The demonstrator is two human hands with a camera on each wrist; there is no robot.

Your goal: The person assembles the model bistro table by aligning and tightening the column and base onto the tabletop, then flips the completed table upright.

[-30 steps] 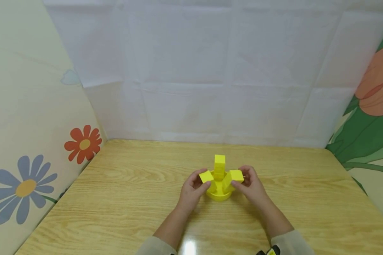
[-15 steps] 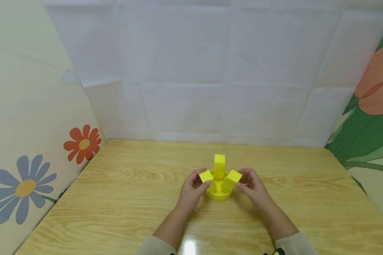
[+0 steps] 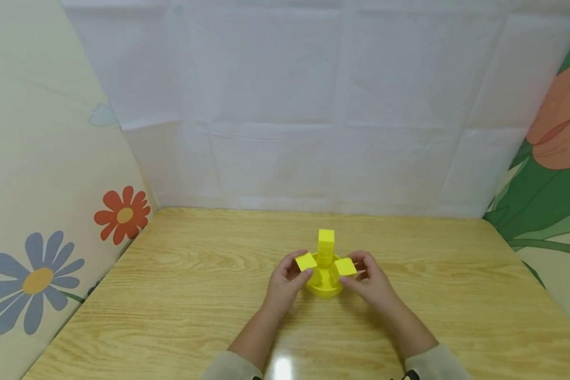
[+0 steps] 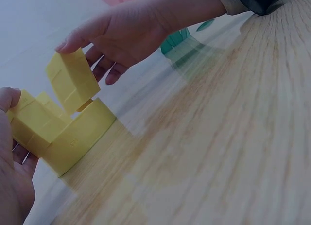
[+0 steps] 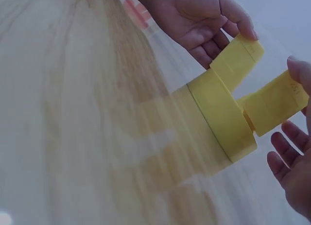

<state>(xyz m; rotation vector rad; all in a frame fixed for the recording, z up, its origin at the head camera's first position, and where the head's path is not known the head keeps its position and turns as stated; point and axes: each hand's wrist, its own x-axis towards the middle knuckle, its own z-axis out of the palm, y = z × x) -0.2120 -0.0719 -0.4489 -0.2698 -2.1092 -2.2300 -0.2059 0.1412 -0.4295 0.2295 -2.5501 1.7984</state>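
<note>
A shallow round yellow base sits on the table, with three yellow blocks rising from it. The left block is pinched between the thumb and fingers of my left hand. My right hand pinches the right block, thumb on the near side and fingers behind. In the left wrist view this right block leans, its lower end right at the rim of the base. Untouched, the back block stands upright. The right wrist view shows small raised marks on the right block.
The wooden table spreads out on all sides of the base. Behind it hangs a creased white cloth. Flower-patterned panels flank the table left and right.
The right block has turned about its upright line and moved slightly left. My right thumb and fingers loosened from it half a second ago and grip it again now. My left hand stays put.
</note>
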